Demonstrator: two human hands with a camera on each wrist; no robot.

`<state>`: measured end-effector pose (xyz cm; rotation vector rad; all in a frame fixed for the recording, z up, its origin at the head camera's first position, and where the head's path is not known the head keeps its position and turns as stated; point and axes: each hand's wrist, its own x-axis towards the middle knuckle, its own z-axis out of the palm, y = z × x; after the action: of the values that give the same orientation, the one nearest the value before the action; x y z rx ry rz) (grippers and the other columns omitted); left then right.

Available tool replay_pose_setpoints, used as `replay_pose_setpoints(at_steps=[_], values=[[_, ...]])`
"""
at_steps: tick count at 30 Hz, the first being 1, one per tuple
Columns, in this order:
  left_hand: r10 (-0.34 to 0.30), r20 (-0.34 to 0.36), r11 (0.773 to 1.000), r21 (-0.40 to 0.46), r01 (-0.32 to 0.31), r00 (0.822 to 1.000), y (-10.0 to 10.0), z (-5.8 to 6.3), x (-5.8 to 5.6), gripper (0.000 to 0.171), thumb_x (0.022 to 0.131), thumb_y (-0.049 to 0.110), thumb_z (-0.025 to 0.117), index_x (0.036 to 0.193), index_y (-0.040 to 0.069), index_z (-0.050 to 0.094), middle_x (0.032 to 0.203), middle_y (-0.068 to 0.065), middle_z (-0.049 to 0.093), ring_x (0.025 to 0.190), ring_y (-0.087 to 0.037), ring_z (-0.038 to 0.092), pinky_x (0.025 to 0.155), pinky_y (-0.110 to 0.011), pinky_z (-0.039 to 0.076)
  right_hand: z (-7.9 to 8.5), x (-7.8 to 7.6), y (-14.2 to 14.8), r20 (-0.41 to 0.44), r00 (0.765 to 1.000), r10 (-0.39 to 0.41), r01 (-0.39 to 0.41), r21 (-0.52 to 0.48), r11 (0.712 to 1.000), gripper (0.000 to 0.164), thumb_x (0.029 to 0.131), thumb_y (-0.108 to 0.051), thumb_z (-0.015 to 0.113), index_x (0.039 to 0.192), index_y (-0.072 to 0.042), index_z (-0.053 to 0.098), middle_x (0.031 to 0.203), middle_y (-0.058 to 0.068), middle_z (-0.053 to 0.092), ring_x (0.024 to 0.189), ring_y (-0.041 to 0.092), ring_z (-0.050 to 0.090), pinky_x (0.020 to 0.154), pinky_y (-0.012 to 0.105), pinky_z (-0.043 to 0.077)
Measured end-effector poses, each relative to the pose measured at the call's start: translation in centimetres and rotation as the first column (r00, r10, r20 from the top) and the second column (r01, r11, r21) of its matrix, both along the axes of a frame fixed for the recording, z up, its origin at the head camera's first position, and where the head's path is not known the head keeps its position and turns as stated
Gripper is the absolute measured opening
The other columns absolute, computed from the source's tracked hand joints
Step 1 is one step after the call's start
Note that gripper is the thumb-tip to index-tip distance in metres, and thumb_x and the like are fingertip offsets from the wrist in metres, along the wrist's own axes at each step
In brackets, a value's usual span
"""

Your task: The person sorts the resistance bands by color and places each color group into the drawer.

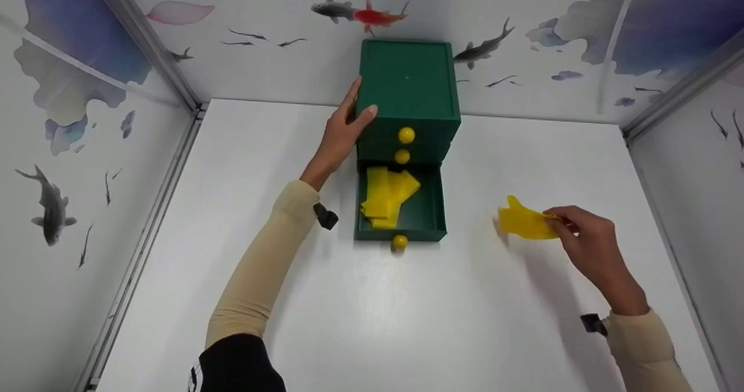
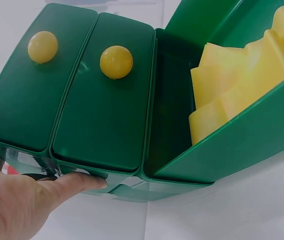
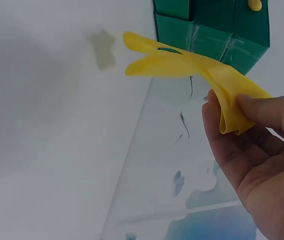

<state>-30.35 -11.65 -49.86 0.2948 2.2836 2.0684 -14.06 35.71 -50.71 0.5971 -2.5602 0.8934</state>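
Note:
A green cabinet (image 1: 407, 81) with three drawers and yellow ball knobs stands at the back of the table. Its bottom drawer (image 1: 430, 206) is pulled out, with folded yellow strips (image 1: 385, 197) lying in its left part. My left hand (image 1: 340, 136) rests against the cabinet's left side, fingers extended; the thumb (image 2: 79, 185) lies along the side wall in the left wrist view. Off to the right, my right hand (image 1: 590, 243) pinches a thin, rubbery yellow strip (image 1: 526, 220) between thumb and fingers. That strip is doubled over, and its loose ends (image 3: 156, 57) stick out away from the hand.
Behind the cabinet rises a white wall (image 1: 279, 69) printed with fish and petals. Similar panels flank the white table (image 1: 349, 322) on both sides, with metal rails (image 1: 151, 200) along the corners. The open drawer juts toward the front of the table.

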Motion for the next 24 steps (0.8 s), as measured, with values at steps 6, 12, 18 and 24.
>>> replay_pose_setpoints(at_steps=[6, 12, 18, 24], values=[[-0.011, 0.027, 1.000, 0.022, 0.010, 1.000, 0.1, 1.9, 1.2, 0.078, 0.115, 0.040, 0.058, 0.179, 0.030, 0.015, 0.185, 0.000, 0.014, 0.166, -0.019, 0.028, 0.132, -0.038, 0.030, 1.3, -1.7, -1.7, 0.002, 0.996, 0.088, -0.088, 0.021, 0.996, 0.029, 0.085, 0.025, 0.080, 0.107, 0.006, 0.079, 0.105, 0.015, 0.081, 0.086, 0.029, 0.074, 0.083, 0.002, 0.049], [-0.019, 0.024, 1.000, 0.025, 0.019, 1.000, 0.2, 2.8, 1.9, 0.079, 0.114, 0.040, 0.058, 0.179, 0.030, 0.015, 0.185, 0.001, 0.015, 0.165, -0.019, 0.029, 0.132, -0.038, 0.030, 2.3, -2.7, -3.8, 0.039, 0.987, 0.154, -0.156, 0.041, 0.987, 0.029, 0.087, 0.024, 0.078, 0.109, 0.005, 0.078, 0.106, 0.016, 0.081, 0.088, 0.032, 0.076, 0.083, 0.002, 0.049], [-0.018, 0.032, 1.000, 0.023, 0.018, 0.999, 0.1, 2.9, 1.9, 0.078, 0.115, 0.038, 0.058, 0.179, 0.028, 0.015, 0.185, -0.002, 0.015, 0.165, -0.020, 0.030, 0.132, -0.039, 0.032, 3.3, -3.4, -6.1, 0.070, 0.976, 0.208, -0.214, 0.085, 0.973, 0.029, 0.089, 0.024, 0.077, 0.110, 0.003, 0.079, 0.107, 0.014, 0.081, 0.087, 0.027, 0.076, 0.083, 0.000, 0.047], [-0.014, 0.026, 1.000, 0.023, 0.013, 1.000, 0.0, 0.9, 0.5, 0.079, 0.114, 0.042, 0.058, 0.179, 0.033, 0.014, 0.185, 0.000, 0.013, 0.165, -0.020, 0.029, 0.132, -0.040, 0.032, 4.4, -4.0, -8.2, 0.058, 0.960, 0.272, -0.277, 0.118, 0.954, 0.027, 0.089, 0.020, 0.080, 0.109, 0.002, 0.079, 0.106, 0.012, 0.081, 0.089, 0.026, 0.077, 0.088, 0.003, 0.049]])
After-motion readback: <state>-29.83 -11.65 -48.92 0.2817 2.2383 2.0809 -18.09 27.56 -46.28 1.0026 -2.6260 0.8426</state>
